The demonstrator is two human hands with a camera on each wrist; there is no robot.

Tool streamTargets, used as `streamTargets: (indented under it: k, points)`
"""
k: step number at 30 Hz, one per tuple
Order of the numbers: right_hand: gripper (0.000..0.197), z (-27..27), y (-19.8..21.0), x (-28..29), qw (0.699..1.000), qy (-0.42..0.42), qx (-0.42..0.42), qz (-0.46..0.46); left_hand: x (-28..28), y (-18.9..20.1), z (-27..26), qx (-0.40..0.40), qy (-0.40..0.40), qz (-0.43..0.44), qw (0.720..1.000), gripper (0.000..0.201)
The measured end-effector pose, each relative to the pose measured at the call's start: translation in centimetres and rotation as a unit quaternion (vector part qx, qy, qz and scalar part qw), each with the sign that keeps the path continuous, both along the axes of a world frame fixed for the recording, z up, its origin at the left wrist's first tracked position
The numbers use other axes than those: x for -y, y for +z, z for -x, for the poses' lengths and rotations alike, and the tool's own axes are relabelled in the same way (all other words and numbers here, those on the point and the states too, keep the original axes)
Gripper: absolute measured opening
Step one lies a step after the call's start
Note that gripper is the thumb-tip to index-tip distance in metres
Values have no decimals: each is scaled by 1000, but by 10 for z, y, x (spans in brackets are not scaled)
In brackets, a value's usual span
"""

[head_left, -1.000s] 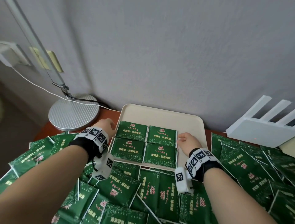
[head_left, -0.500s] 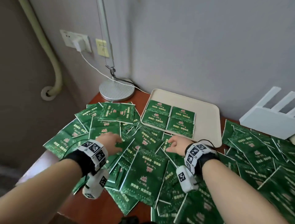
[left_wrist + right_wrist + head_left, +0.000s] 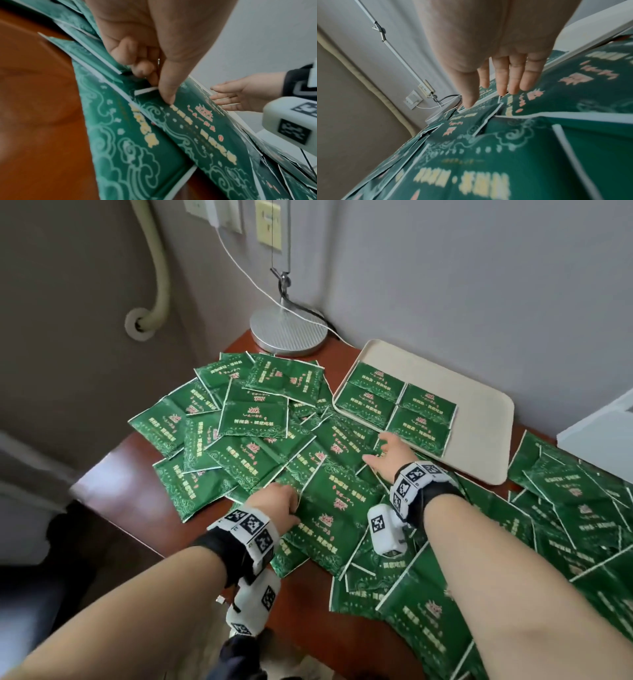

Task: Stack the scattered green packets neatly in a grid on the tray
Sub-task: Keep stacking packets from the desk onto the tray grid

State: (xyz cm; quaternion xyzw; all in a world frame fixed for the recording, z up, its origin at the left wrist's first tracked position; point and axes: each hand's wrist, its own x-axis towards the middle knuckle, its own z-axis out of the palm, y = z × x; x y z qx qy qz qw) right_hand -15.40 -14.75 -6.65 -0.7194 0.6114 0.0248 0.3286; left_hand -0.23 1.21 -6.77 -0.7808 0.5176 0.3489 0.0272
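Packets [image 3: 329,508], flat glossy green foil rectangles with white sealed edges, lay heaped across the brown counter [image 3: 137,491], while four sat squared in the near-left corner of the smooth cream tray [image 3: 479,419]. The left hand [image 3: 277,505] pinched a packet edge between thumb and curled fingers [image 3: 144,67], probably to peel one from the pile. The right hand [image 3: 390,453] hovered with its grip spread, holding nothing.

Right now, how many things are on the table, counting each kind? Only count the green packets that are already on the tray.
Green packets on the tray: 4
Tray: 1
Lamp base: 1
White box: 1
Hands, left hand and right hand: 2
Total: 9
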Motion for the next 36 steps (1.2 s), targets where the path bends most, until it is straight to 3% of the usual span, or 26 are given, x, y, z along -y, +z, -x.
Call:
streamTargets:
  k: [3,6,10,15,21,24,27,30,33,36]
  points:
    - [71,-14,-6,6,999,14,-19,-26,-6,1,-4,-23,34,10,999,10]
    - [72,-24,-10,7,997,33,-76,-5,-8,0,-6,-66,72,25,995,32]
    - [60,-20,-1,8,999,7,-32,-6,-3,0,-7,-69,41,23,996,52]
    - [52,11,27,15,981,-119,139,-66,14,19,-20,-73,-35,37,996,31]
    - [46,50,45,15,971,-138,191,-42,50,41,-54,-130,65,118,982,16]
    - [36,55,48,17,967,-139,207,-60,64,45,-68,-144,92,141,975,23]
    - [22,49,39,8,979,-107,159,-69,71,42,-74,-166,106,133,971,45]
    - [42,45,23,-4,989,-74,82,-99,75,36,-75,-178,72,115,975,67]
    - [66,41,18,-12,994,-30,34,-102,79,31,-76,-146,33,95,984,44]
    - [74,36,15,-20,995,38,-49,-75,83,29,-78,-135,25,83,987,27]
